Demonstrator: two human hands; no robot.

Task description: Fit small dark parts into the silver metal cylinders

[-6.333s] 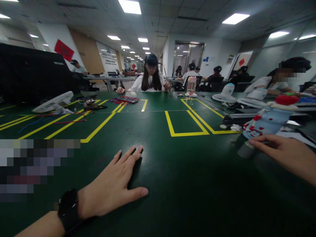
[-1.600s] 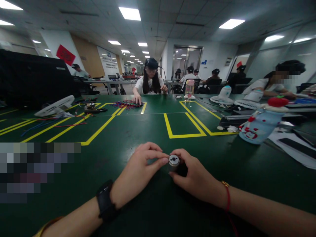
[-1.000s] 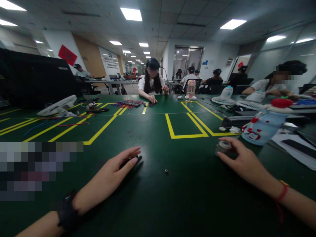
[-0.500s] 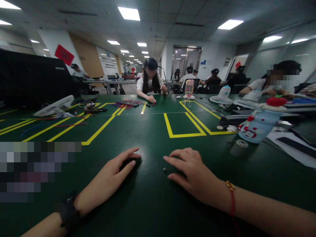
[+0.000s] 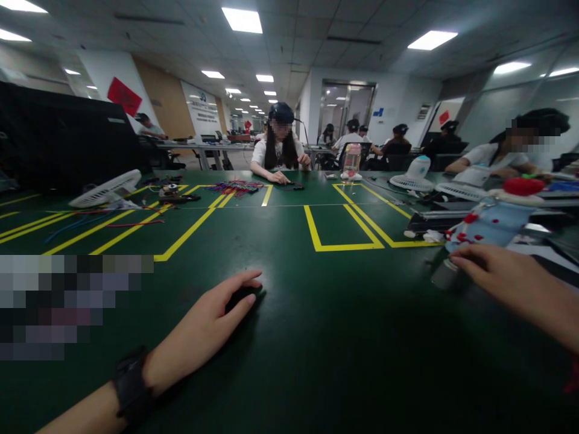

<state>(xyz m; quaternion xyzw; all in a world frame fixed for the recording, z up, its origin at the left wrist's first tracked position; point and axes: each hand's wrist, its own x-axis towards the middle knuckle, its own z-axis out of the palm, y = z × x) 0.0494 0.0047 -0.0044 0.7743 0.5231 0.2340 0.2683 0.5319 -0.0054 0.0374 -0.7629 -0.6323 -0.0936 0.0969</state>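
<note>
Head view: left hand lies flat, fingers spread, on smooth green mat; right hand touches small grey cylinder, grip unclear.

The counter is showing dark green, crossed by yellow tape lines. A black wristband is circling the left wrist. A pale blue bottle is wearing red spots and a red cap. A small grey cylinder is standing beside it. White fans are lying farther back.
</note>
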